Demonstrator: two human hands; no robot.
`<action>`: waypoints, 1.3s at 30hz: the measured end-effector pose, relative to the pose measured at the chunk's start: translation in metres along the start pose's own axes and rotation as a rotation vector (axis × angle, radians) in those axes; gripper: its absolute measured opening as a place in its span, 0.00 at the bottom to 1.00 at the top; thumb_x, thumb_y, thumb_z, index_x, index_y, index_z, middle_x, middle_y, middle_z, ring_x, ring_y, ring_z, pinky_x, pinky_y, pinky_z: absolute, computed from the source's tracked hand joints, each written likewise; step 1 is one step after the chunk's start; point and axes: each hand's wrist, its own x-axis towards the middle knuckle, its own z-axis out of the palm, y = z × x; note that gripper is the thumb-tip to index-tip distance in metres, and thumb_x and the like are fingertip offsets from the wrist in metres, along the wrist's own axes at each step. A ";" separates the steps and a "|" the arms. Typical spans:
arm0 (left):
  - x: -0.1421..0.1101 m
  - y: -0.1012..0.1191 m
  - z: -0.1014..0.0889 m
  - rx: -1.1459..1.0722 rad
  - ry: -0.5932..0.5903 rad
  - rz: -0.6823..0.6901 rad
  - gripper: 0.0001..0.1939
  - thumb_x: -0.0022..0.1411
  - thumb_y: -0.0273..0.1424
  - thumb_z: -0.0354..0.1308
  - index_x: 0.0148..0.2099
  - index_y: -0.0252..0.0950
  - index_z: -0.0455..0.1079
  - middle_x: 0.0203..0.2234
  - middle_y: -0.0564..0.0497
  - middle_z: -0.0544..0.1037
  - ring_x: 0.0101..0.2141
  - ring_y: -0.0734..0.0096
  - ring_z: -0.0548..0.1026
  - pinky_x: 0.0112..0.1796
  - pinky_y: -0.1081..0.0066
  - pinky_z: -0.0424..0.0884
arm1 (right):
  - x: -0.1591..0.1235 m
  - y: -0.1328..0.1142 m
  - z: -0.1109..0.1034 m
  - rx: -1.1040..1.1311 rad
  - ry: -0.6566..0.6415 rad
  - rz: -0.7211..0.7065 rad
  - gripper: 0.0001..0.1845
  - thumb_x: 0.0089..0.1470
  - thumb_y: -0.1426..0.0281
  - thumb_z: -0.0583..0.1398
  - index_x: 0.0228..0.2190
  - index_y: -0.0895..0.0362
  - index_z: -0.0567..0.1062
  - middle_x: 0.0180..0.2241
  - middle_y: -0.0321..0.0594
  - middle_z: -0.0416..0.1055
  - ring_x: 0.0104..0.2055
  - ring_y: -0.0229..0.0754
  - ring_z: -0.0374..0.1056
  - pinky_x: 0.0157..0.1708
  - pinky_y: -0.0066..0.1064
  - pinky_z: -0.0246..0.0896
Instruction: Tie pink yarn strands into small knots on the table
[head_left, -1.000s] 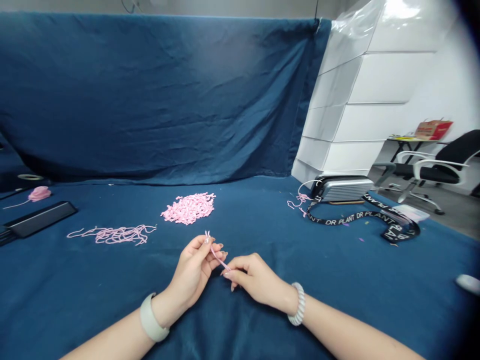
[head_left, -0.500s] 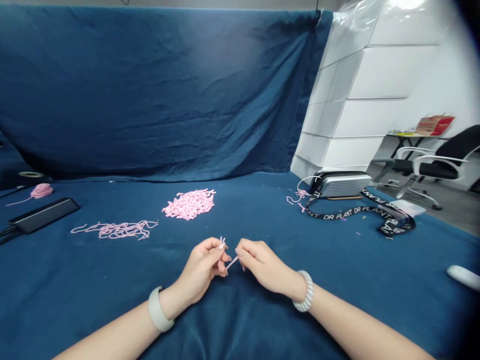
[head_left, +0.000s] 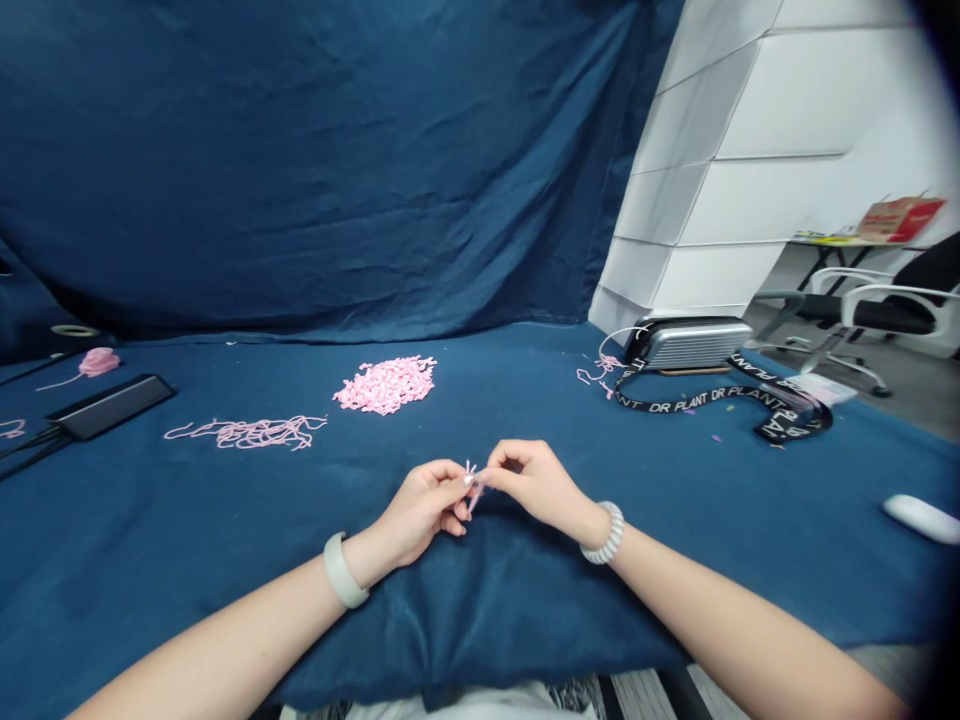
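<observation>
Low over the front of the blue cloth, my left hand (head_left: 429,508) pinches a short piece of pink yarn (head_left: 474,496) between thumb and forefinger. Two small yarn ends poke up above that pinch. My right hand (head_left: 536,485) meets it from the right, its thumb and forefinger closed on the same yarn. The fingertips of both hands nearly touch, and they partly hide how the yarn is looped. Beyond the hands lies a heap of small pink yarn knots (head_left: 386,385). Loose pink yarn strands (head_left: 255,433) are spread to the left of it.
A pink yarn ball (head_left: 99,362) and a black bar-shaped device (head_left: 111,407) lie at left. To the right are a silver-black device (head_left: 694,345), a lettered black strap (head_left: 675,407) and a white mouse-like object (head_left: 922,518). A blue curtain (head_left: 337,170) hangs behind.
My right hand has moved up and in to my left hand's fingertips; the slanting yarn stretch between them has closed up. The head view has tipped down, showing the cloth's front edge.
</observation>
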 end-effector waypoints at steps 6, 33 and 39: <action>0.000 -0.003 0.000 0.010 0.000 -0.004 0.14 0.48 0.41 0.59 0.31 0.35 0.66 0.17 0.57 0.68 0.16 0.85 0.65 0.16 0.84 0.66 | 0.000 -0.001 -0.002 -0.066 -0.004 -0.020 0.25 0.52 0.55 0.52 0.17 0.63 0.63 0.17 0.33 0.59 0.21 0.25 0.51 0.23 0.20 0.47; 0.001 -0.005 0.003 0.082 0.030 -0.025 0.18 0.47 0.44 0.60 0.29 0.33 0.67 0.15 0.55 0.70 0.15 0.84 0.66 0.17 0.82 0.68 | 0.003 0.004 0.007 0.104 -0.039 0.013 0.17 0.50 0.60 0.54 0.25 0.63 0.69 0.25 0.36 0.65 0.27 0.28 0.57 0.29 0.21 0.53; 0.001 -0.006 0.004 0.113 0.023 -0.033 0.17 0.48 0.44 0.58 0.28 0.32 0.67 0.13 0.56 0.68 0.14 0.83 0.66 0.17 0.83 0.67 | 0.004 0.006 0.007 0.084 -0.018 0.013 0.17 0.51 0.60 0.54 0.24 0.63 0.68 0.24 0.36 0.64 0.27 0.28 0.56 0.29 0.21 0.53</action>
